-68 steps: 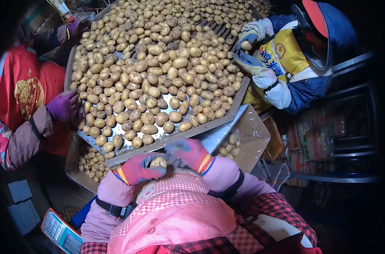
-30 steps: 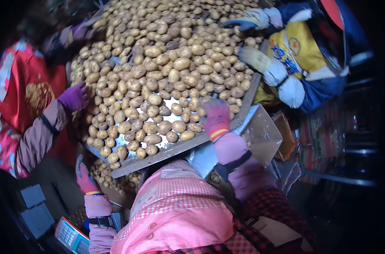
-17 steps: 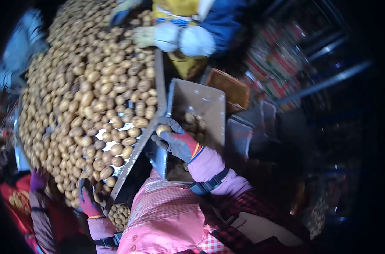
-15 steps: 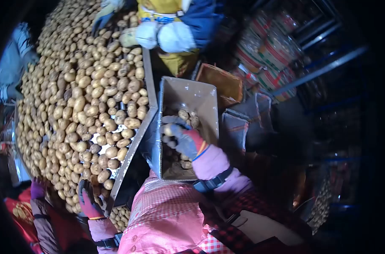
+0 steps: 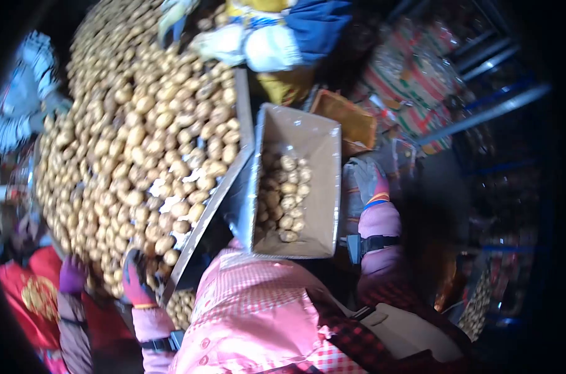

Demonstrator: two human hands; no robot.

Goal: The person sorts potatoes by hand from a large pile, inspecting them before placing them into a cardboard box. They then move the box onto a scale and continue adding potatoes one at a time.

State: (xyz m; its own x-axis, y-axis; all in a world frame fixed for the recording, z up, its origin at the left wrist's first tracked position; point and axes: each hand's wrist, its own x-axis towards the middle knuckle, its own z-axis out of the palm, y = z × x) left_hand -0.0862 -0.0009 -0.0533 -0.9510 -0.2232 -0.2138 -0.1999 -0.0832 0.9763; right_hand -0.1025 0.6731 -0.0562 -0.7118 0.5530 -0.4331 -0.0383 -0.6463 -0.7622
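My left hand (image 5: 137, 278), in a pink and dark grey glove, rests at the near edge of the potato heap (image 5: 164, 131). Its fingers are stretched out beside the potatoes, with none visibly held. My right hand (image 5: 368, 177), gloved in grey and pink, reaches out past the right side of a cardboard box (image 5: 317, 187). No potato shows in it, and its fingers look extended though somewhat blurred. Inside the box, at its left side, lie several potatoes (image 5: 288, 187). The box stands tilted against the metal rim (image 5: 244, 118) of the sorting table, just ahead of my body.
An orange-edged crate (image 5: 342, 118) stands beyond the box. Co-workers' gloved hands touch the potatoes at far left (image 5: 57, 103), at the top (image 5: 177, 19) and at lower left (image 5: 73, 274). Stacked printed cartons (image 5: 407, 68) and a metal bar (image 5: 488, 115) are at the right.
My right hand has moved out of the box to the right; the potato it held is no longer visible. The view has shifted, and my left hand stays at the heap's edge.
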